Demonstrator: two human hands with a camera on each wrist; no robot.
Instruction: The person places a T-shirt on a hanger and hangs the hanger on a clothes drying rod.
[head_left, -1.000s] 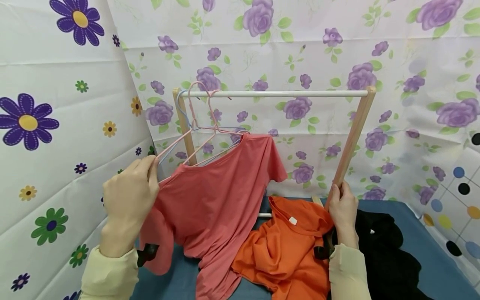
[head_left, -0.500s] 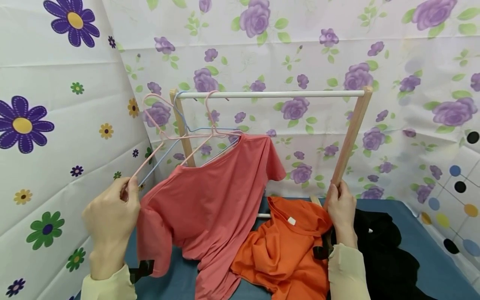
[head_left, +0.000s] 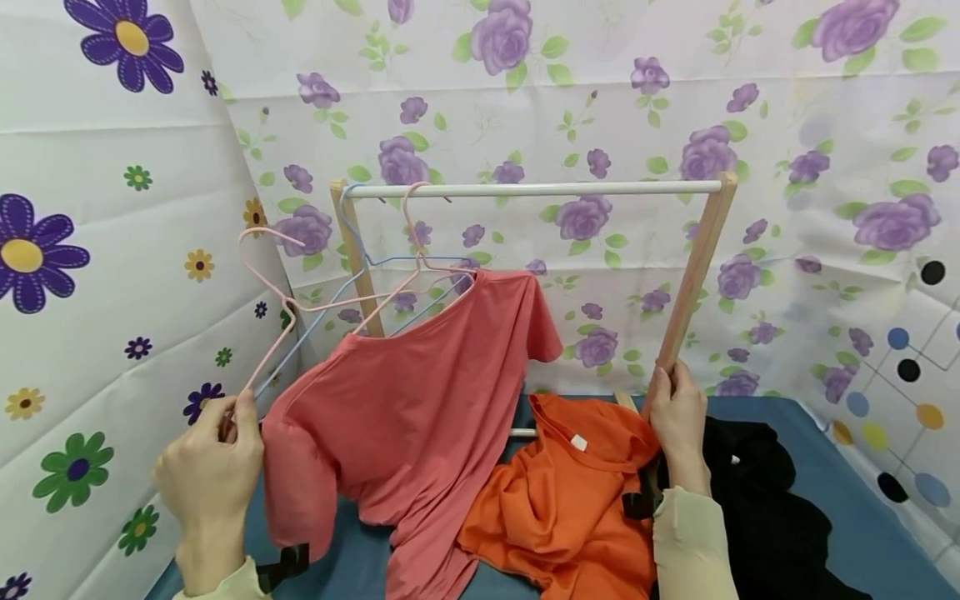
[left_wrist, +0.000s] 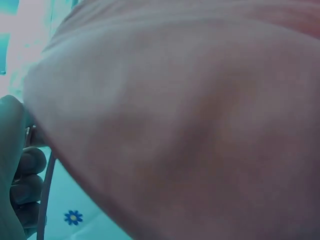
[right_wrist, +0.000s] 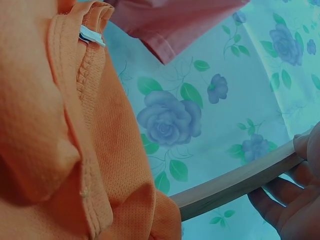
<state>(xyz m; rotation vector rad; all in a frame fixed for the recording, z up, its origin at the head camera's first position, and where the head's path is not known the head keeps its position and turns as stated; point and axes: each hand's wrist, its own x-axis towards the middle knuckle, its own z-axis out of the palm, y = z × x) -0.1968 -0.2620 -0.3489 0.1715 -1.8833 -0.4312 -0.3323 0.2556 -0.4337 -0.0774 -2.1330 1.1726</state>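
Note:
My left hand [head_left: 210, 467] pinches the lower corner of a pink wire hanger [head_left: 270, 354]; its hook is off the rail and tips to the left. A blue hanger [head_left: 353, 233] hooks over the rail's left end, and its long arm runs down close to the same fingers. On a second pink hanger [head_left: 386, 302] hangs a coral-pink T-shirt [head_left: 420, 400], its left sleeve drooping beside my left wrist. My right hand [head_left: 678, 417] grips the right wooden post [head_left: 693, 275] of the clothes rack low down. In the left wrist view, the pink fabric [left_wrist: 175, 125] hides most of the work.
An orange shirt [head_left: 570, 508] lies crumpled over the rack's base, and a black garment [head_left: 772, 500] lies to its right on the blue tabletop [head_left: 817, 450]. The white rail [head_left: 540, 190] spans the wooden posts. Flower-printed sheets [head_left: 480, 125] close off the back and left.
The pink hanger's hook has come off the rail and swung left and down. My left hand has moved down and left with it; my right hand keeps its grip on the post.

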